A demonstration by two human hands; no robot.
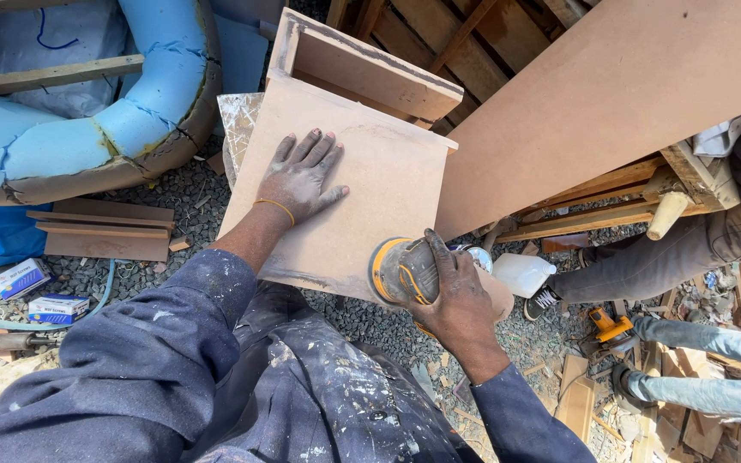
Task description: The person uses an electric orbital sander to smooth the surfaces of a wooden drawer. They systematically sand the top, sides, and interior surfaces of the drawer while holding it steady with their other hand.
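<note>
Gravel ground [173, 193] strewn with wood offcuts and small stones makes up the outdoor work area, and much of it is hidden under boards, clothing and clutter. What props up the flat tan fibreboard panel [370, 184] cannot be made out, since the panel and the person's paint-spattered dark blue overalls [302, 394] cover whatever lies beneath. Dust dulls the panel's smooth, pale brown face, and its near edge looks darker and rougher. The left hand [302, 176], dusty and wearing a thin yellow wristband, lies flat with fingers spread near the panel's middle, gripping nothing. At the panel's near right corner, the right hand [454, 296] is wrapped firmly over the top of a round orange-and-grey power sander [400, 270], whose pad sits on the panel; its lower body is hidden by the fingers. Just beyond the panel's far edge stands an open fibreboard box frame [362, 69], and a large brown board [611, 94] leans at the right, cut off by the picture's edge. Another person's legs in grey trousers [645, 261] are only partly visible at right.
</note>
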